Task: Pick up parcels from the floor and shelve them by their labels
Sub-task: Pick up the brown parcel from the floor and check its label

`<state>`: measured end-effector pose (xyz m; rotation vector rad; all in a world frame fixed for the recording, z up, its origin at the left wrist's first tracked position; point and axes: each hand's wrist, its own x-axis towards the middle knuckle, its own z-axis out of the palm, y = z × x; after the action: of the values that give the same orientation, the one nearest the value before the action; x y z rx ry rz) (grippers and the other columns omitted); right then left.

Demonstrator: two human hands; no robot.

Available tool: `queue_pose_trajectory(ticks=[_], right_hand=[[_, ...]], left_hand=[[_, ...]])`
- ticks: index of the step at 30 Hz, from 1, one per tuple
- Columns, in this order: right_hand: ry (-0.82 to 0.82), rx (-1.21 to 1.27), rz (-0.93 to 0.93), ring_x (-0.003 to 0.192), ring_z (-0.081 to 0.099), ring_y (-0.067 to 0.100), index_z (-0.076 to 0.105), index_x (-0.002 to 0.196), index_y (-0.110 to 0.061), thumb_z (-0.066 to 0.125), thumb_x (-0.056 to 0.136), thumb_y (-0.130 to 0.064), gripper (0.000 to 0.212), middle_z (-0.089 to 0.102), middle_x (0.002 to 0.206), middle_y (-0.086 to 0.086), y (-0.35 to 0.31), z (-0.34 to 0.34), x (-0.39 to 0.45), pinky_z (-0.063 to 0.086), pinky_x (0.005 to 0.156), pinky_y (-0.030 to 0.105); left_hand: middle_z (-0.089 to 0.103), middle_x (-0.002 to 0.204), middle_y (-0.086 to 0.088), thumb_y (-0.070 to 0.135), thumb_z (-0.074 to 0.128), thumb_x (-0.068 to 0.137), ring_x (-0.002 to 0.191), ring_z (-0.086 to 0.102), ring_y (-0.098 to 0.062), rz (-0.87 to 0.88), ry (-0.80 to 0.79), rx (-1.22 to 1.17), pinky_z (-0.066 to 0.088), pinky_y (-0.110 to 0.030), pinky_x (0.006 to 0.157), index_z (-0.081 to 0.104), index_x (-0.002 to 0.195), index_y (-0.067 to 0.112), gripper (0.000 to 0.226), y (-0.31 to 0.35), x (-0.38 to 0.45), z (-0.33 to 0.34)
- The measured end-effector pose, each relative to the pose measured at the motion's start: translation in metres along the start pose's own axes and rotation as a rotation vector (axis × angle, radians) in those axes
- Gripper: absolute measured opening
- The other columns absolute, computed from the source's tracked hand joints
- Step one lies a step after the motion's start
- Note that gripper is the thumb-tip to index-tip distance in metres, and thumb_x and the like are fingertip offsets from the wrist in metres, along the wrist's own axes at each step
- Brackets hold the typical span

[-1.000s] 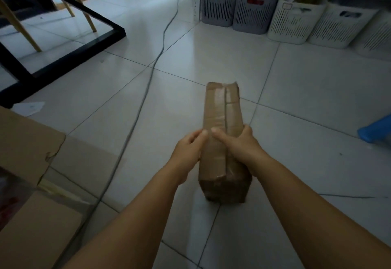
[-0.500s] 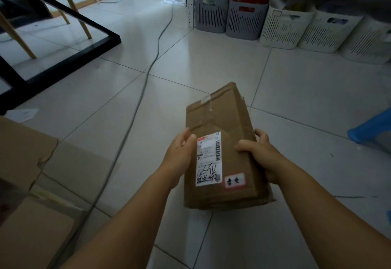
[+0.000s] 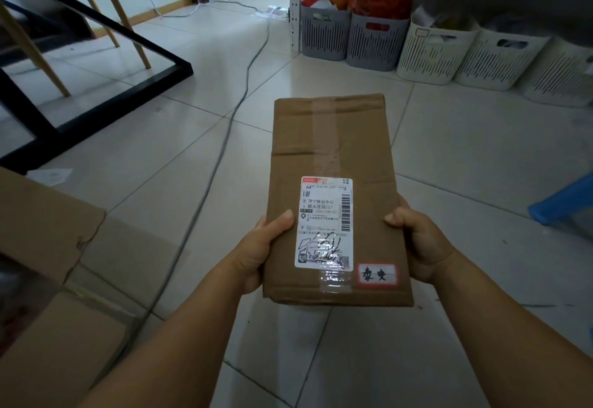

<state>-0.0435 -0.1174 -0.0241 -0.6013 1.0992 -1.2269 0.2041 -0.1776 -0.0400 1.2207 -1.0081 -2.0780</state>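
I hold a brown cardboard parcel (image 3: 333, 150) flat above the tiled floor, its broad face up. A white shipping label (image 3: 325, 223) with a barcode and scribbles is on that face, and a small red-bordered sticker (image 3: 377, 274) with handwritten characters sits at its near right corner. My left hand (image 3: 261, 247) grips the parcel's left edge, thumb on top. On the right edge sits my right hand (image 3: 420, 240), thumb also on top.
Two grey baskets (image 3: 324, 33) and several white baskets (image 3: 436, 51) line the floor under a shelf at the back right. A grey cable (image 3: 224, 138) runs across the tiles. An open cardboard box (image 3: 41, 247) lies at left, a black table frame (image 3: 96, 86) behind it, a blue stool (image 3: 564, 205) at right.
The parcel was on its narrow edge a second ago. I have turned it flat so the labelled face looks up, and raised it closer to me.
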Motion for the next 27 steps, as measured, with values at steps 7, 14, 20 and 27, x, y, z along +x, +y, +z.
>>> queue_pose_trajectory(ticks=[7, 14, 20, 27], right_hand=[[0.166, -0.257, -0.086, 0.102, 0.064, 0.029, 0.045, 0.140, -0.029, 0.056, 0.070, -0.014, 0.072, 0.060, 0.134, 0.015, -0.010, 0.013, -0.006, 0.056, 0.082, 0.046], [0.521, -1.154, -0.609, 0.142, 0.026, 0.029, 0.022, 0.154, -0.032, 0.051, 0.076, -0.057, 0.086, 0.024, 0.159, 0.007, -0.023, 0.055, -0.010, 0.025, 0.112, 0.057], [0.365, -1.489, -0.839, 0.139, 0.026, 0.030, 0.023, 0.148, -0.037, 0.042, 0.082, -0.062, 0.073, 0.032, 0.156, 0.012, -0.009, 0.085, -0.005, 0.024, 0.108, 0.057], [0.322, -1.646, -0.923, 0.139, 0.025, 0.030, 0.037, 0.145, -0.032, 0.040, 0.086, -0.061, 0.066, 0.041, 0.153, 0.013, 0.007, 0.087, -0.005, 0.020, 0.107, 0.051]], left_hand=[[0.070, 0.128, -0.017, 0.029, 0.080, 0.070, 0.103, 0.075, -0.034, 0.140, 0.087, 0.004, 0.064, -0.042, 0.079, 0.039, 0.153, 0.022, 0.092, 0.005, 0.002, 0.002], [0.067, 0.132, -0.015, 0.029, 0.081, 0.068, 0.110, 0.072, -0.034, 0.238, 0.104, -0.008, 0.061, -0.049, 0.090, 0.030, 0.156, 0.032, 0.102, 0.016, -0.003, 0.003], [0.069, 0.131, -0.014, 0.030, 0.080, 0.072, 0.108, 0.074, -0.033, 0.298, 0.071, -0.050, 0.062, -0.049, 0.087, 0.035, 0.154, 0.032, 0.094, 0.021, -0.003, 0.001], [0.072, 0.127, -0.012, 0.033, 0.082, 0.077, 0.105, 0.075, -0.030, 0.323, 0.050, -0.051, 0.063, -0.043, 0.079, 0.039, 0.152, 0.030, 0.086, 0.025, -0.007, 0.000]])
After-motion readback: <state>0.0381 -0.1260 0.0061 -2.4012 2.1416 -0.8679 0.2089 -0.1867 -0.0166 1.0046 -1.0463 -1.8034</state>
